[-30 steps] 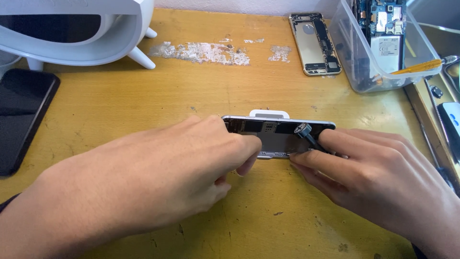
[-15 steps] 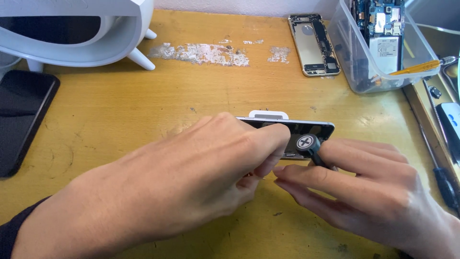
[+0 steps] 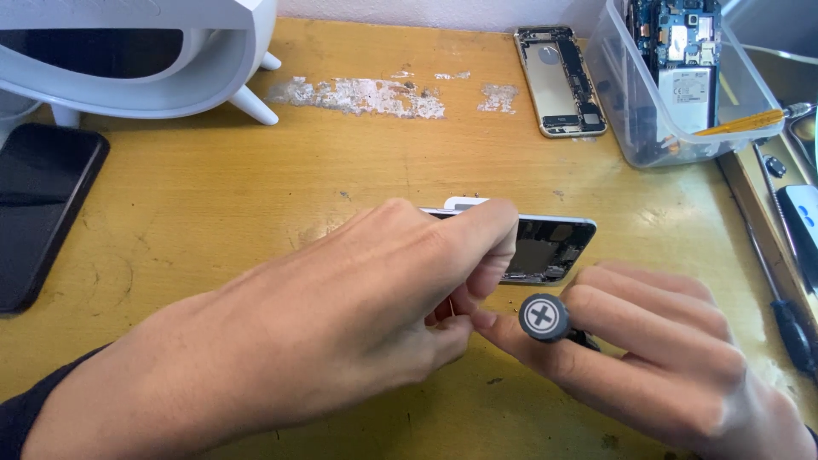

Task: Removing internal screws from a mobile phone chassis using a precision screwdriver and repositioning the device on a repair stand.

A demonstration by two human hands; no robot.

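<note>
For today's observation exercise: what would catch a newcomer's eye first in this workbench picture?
First, the two bare hands at the centre: the left hand covers an opened dark phone body, while the right hand holds a small black screwdriver with a cross-marked cap. Behind them, a gold phone back shell lies on the yellow wooden table, beside a clear plastic parts tub.

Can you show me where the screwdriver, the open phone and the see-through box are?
screwdriver (image 3: 544,318), head view, on its round black cap.
open phone (image 3: 550,247), head view, on its bare insides.
see-through box (image 3: 626,102), head view, on its front wall.
</note>
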